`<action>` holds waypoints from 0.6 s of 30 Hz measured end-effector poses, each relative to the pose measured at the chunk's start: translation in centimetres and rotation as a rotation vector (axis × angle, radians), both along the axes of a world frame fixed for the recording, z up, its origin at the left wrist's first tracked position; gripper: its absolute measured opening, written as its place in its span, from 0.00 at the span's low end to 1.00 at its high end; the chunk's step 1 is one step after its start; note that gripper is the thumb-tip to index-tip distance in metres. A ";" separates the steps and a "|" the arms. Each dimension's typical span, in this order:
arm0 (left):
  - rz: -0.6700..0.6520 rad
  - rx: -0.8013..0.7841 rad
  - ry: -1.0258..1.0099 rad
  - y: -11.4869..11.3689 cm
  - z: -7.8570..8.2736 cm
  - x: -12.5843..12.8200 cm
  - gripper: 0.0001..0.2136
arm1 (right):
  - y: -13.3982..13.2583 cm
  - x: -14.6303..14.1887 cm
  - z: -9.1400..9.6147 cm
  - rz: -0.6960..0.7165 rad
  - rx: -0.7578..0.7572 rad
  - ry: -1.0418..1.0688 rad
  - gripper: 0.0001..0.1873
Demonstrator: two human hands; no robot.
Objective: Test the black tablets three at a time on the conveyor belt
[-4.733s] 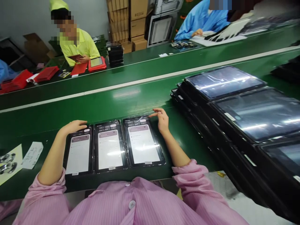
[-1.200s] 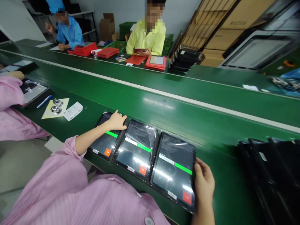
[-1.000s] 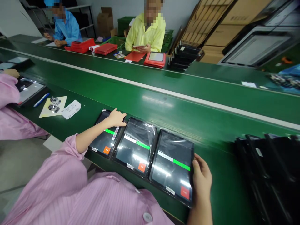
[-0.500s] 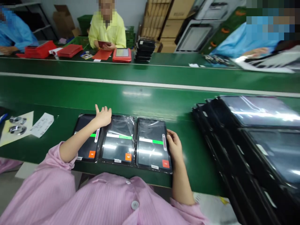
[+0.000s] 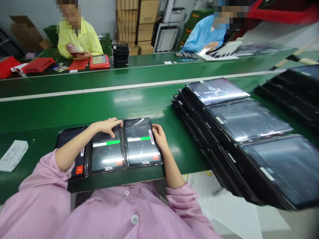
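Three black tablets in clear plastic wrap lie side by side on the green bench in front of me: a left tablet (image 5: pixel 72 146), a middle tablet (image 5: pixel 106 151) and a right tablet (image 5: pixel 141 142). Their dark screens show white and green bars and a red-orange button. My left hand (image 5: pixel 108 126) rests with curled fingers on the top edge of the middle tablet, my forearm crossing the left one. My right hand (image 5: pixel 159 137) grips the right edge of the right tablet, thumb on its side.
Overlapping rows of wrapped black tablets (image 5: pixel 239 119) fill the bench to my right. A white paper slip (image 5: pixel 12 154) lies at far left. Beyond the conveyor belt (image 5: pixel 99 99), a person in yellow (image 5: pixel 77 38) and a person in blue (image 5: pixel 204 31) work among red cases (image 5: pixel 99 61).
My left hand moved from the left tablet's top edge to the middle tablet's top edge. My right hand slid up along the right tablet's side. The view swung to the right.
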State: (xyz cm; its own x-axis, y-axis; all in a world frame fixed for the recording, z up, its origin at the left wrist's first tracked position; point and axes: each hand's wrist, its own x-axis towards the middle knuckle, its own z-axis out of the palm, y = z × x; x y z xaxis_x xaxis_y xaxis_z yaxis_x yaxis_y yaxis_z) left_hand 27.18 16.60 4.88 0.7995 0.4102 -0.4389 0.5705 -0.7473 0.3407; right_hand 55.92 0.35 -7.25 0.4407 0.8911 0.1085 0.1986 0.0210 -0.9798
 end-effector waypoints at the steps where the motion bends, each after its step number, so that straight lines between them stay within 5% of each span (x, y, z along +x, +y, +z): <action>1: -0.021 0.003 0.033 0.0 0.2 0.1 0.28 | 0.2 0.0 -0.1 -0.006 0.005 -0.003 0.17; 18: -0.044 0.016 0.014 0.7 -0.3 0.4 0.28 | 1.3 0.1 -0.7 -0.051 0.029 0.010 0.16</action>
State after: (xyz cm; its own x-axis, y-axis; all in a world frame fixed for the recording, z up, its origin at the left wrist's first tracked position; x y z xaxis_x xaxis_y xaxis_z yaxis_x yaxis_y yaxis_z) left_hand 27.53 17.34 4.55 0.8108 0.3816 -0.4439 0.5414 -0.7771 0.3208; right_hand 56.06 1.69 -7.95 0.4868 0.8639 0.1297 0.1909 0.0397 -0.9808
